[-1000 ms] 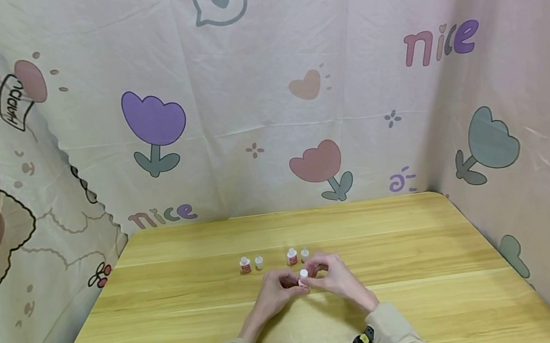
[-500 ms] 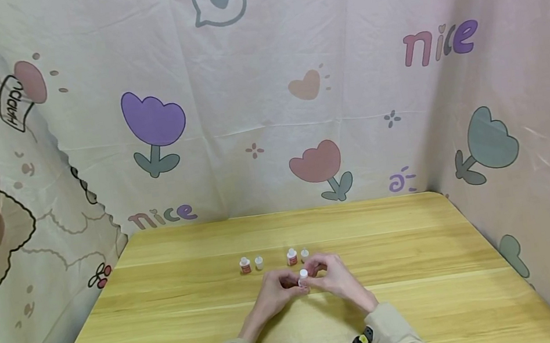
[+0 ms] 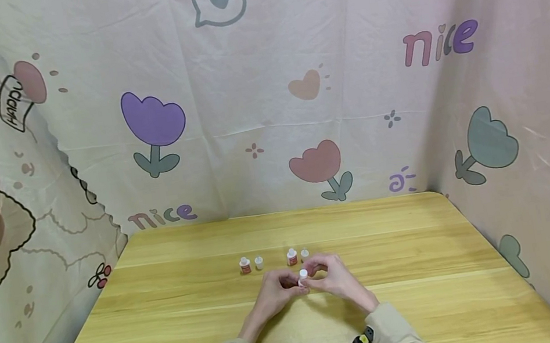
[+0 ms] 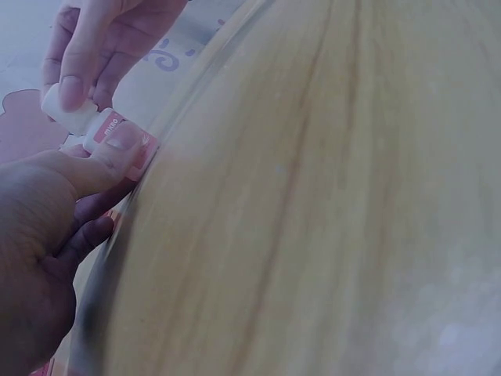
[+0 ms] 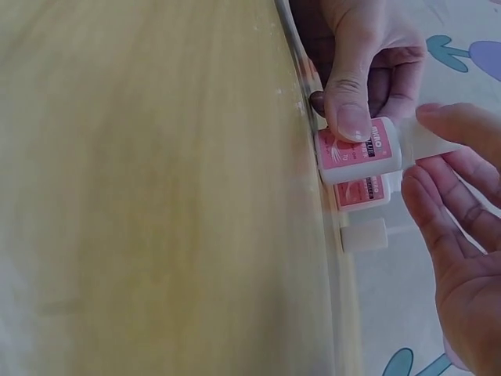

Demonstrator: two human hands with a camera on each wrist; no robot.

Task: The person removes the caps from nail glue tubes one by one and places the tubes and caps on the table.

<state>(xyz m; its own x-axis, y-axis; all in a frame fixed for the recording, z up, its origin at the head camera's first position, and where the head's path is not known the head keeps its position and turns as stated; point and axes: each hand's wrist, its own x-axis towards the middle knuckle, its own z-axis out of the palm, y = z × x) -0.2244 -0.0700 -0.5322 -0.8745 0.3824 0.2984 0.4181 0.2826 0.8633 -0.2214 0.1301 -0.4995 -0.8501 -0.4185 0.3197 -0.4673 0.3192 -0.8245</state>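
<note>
A small white bottle [image 5: 352, 163] with a pink label stands on the table between both hands. My left hand [image 3: 273, 290] grips its body, the thumb pressed on the label in both wrist views. With thumb and fingers, my right hand [image 3: 338, 277] pinches the white cap [image 4: 69, 110] at the bottle's top. Fingers cover part of the cap and label. Just behind stands a second bottle [image 3: 292, 257] with a red-pink label and white top, a loose white cap [image 3: 305, 255] beside it.
Farther left on the wooden table [image 3: 170, 327] stand another labelled bottle [image 3: 245, 266] and a loose white cap [image 3: 258, 263]. A printed cloth [image 3: 245, 111] hangs behind the table and along both sides.
</note>
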